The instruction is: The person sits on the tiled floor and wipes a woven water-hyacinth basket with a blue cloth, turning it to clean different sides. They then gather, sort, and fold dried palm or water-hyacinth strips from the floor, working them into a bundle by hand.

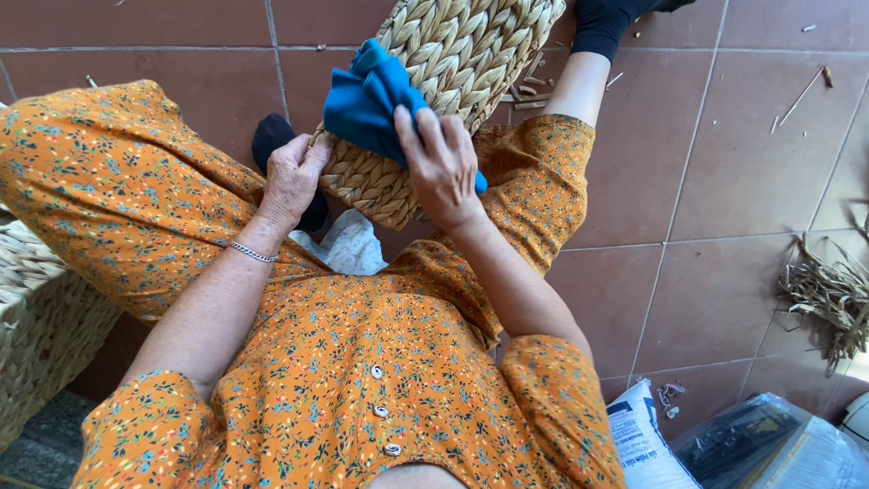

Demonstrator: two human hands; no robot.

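Note:
A woven straw basket (462, 54) rests tilted across my knees, its braided side facing me. My left hand (291, 177) grips the basket's near left edge. My right hand (441, 167) presses a bunched blue cloth (367, 100) against the basket's side, fingers closed over the cloth. I sit in orange flowered clothing, with black socks on both feet.
Red-brown floor tiles (742, 154) lie all around. A second woven basket (36, 317) stands at my left. A heap of dry straw (828, 294) lies at the right. A white bag (643, 439) and a plastic-wrapped bundle (778, 448) sit at the bottom right. Bits of straw litter the floor.

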